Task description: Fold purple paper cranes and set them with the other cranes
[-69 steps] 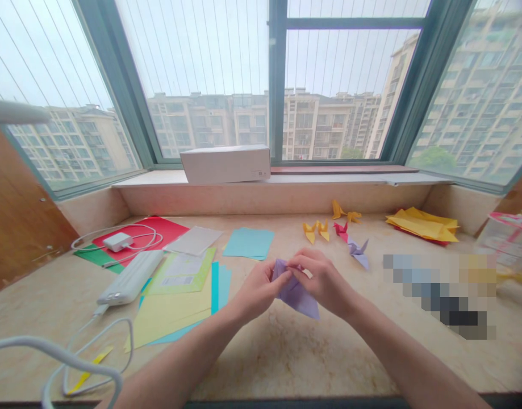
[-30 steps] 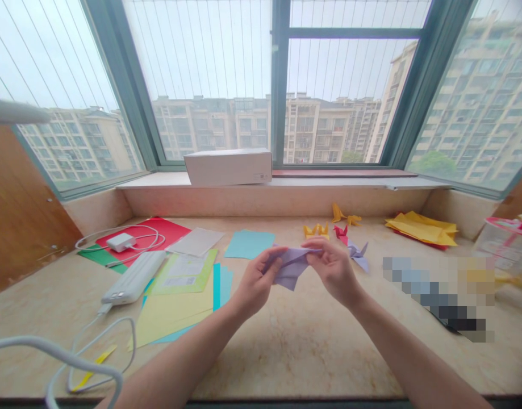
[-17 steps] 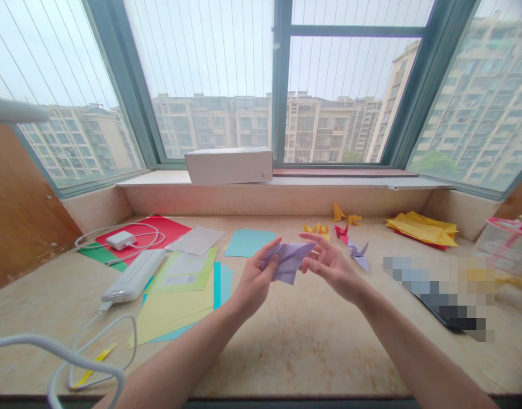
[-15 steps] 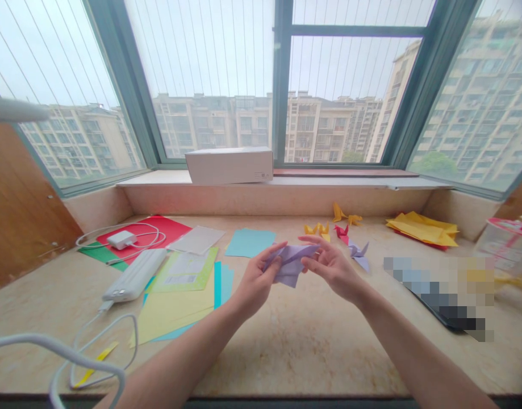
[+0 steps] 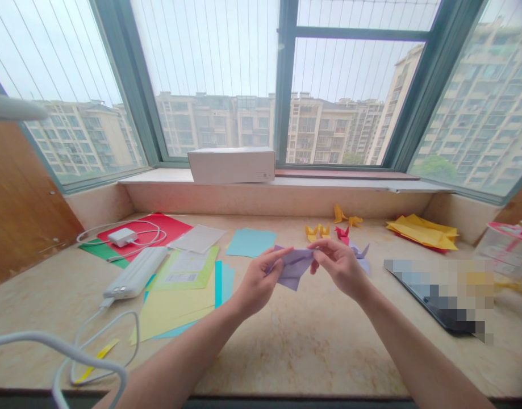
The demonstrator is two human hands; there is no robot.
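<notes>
A partly folded sheet of purple origami paper is held above the stone counter between both hands. My left hand grips its left side, thumb on the near face. At the paper's upper right corner, my right hand pinches the tip between thumb and fingers. Just behind the right hand lies a folded purple paper figure, partly hidden by it. Beyond stand a small red paper bird and several yellow folded birds.
Coloured sheets, a white power bank and cables spread over the left. Blue paper lies behind my left hand. On the right are a black phone-like object, partly pixelated, yellow paper and a plastic cup.
My right hand has closed on the paper's upper right corner, its fingers now nearer together. The purple paper is tilted a little differently and shows more of its face.
</notes>
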